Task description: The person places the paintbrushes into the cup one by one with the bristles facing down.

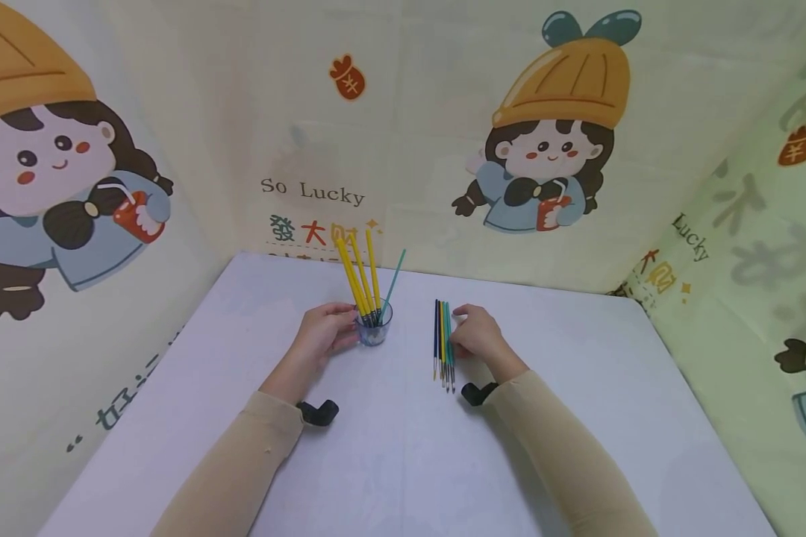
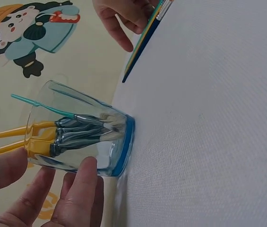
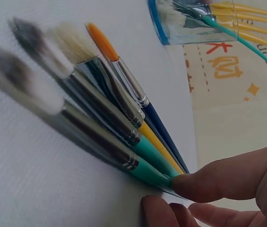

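Observation:
My left hand (image 1: 322, 332) holds the side of a clear glass with a blue base (image 2: 116, 151), its thumb near the rim. Several yellow-handled paintbrushes (image 1: 354, 280) and one thin green-handled paintbrush (image 1: 394, 276) stand in the glass, bristles down. To the right of it, a row of paintbrushes lies side by side on the table, bristles toward me: a navy one with orange bristles (image 3: 102, 40), a yellow one with pale bristles (image 3: 159, 149) and two green ones. My right hand (image 1: 478, 335) pinches the outermost green paintbrush (image 3: 147, 177) by its handle.
The white table (image 1: 376, 462) ends at a cloth backdrop (image 1: 416, 149) printed with cartoon figures and lettering. More of this cloth stands along the left and right sides. A black curved piece (image 1: 319, 412) sticks out at each sleeve cuff.

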`<state>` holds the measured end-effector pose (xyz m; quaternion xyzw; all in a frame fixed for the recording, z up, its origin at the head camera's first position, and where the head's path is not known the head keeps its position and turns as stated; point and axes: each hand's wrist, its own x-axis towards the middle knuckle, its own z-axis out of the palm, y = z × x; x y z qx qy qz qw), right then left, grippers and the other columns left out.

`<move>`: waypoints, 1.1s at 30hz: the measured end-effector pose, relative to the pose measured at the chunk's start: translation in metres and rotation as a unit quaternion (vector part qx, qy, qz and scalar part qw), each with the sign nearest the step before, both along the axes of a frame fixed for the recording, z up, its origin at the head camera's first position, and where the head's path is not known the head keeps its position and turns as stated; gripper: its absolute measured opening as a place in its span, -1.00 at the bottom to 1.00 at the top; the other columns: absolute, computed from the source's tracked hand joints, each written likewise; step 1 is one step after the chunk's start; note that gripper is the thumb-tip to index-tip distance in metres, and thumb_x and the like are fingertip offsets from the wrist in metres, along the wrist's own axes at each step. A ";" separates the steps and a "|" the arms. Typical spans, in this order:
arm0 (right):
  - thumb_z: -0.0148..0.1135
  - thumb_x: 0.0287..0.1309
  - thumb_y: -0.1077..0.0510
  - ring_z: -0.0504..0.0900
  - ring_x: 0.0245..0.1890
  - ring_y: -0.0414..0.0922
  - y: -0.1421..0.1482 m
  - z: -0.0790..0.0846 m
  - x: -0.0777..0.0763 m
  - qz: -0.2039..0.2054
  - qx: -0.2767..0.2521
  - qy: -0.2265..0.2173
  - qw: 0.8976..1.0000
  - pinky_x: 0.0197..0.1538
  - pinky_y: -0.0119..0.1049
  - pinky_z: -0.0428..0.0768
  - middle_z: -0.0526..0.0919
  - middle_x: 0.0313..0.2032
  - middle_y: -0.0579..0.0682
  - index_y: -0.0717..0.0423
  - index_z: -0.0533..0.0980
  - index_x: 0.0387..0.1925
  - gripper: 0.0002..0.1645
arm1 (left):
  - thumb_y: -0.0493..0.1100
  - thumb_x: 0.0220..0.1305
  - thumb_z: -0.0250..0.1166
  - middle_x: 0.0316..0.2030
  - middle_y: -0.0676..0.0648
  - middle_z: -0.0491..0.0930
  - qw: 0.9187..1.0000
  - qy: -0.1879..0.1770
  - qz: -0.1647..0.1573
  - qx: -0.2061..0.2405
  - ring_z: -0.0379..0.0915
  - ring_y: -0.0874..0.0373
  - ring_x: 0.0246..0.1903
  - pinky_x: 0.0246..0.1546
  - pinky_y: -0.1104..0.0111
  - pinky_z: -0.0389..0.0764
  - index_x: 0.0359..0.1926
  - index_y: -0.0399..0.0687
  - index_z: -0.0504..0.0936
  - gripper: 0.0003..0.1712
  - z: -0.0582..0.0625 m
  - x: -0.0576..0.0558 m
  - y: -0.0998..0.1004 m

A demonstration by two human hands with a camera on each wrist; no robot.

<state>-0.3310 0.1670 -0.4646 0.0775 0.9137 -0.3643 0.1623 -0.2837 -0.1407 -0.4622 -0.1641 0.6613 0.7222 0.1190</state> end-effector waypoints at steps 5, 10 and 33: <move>0.36 0.22 0.28 0.68 -0.52 -0.13 0.000 0.000 -0.001 0.001 0.004 0.003 1.000 -0.47 -0.40 0.67 0.65 -0.05 0.16 0.05 0.44 0.47 -0.23 | -0.11 0.56 0.31 0.31 -0.16 0.59 1.000 -0.003 -0.002 0.001 0.56 -0.06 0.29 0.28 0.17 0.76 0.33 -0.04 0.62 -0.60 0.000 -0.001 -0.001; 0.39 0.22 0.27 0.68 -0.49 -0.12 0.000 0.001 -0.001 0.003 0.000 0.007 1.000 -0.47 -0.42 0.67 0.65 -0.03 0.16 0.07 0.45 0.46 -0.24 | -0.10 0.58 0.29 0.31 -0.17 0.59 1.000 -0.004 -0.003 -0.003 0.57 -0.07 0.28 0.27 0.17 0.76 0.34 -0.03 0.61 -0.60 0.000 -0.001 -0.001; 0.26 0.20 0.25 0.67 -0.57 -0.12 -0.014 0.007 0.002 0.044 0.108 0.029 0.993 -0.31 -0.28 0.58 0.73 0.05 0.21 0.14 0.51 0.38 -0.33 | -0.12 0.55 0.33 0.31 -0.18 0.57 1.000 -0.002 -0.001 0.009 0.57 -0.07 0.28 0.30 0.17 0.75 0.34 -0.06 0.61 -0.58 -0.003 0.000 -0.004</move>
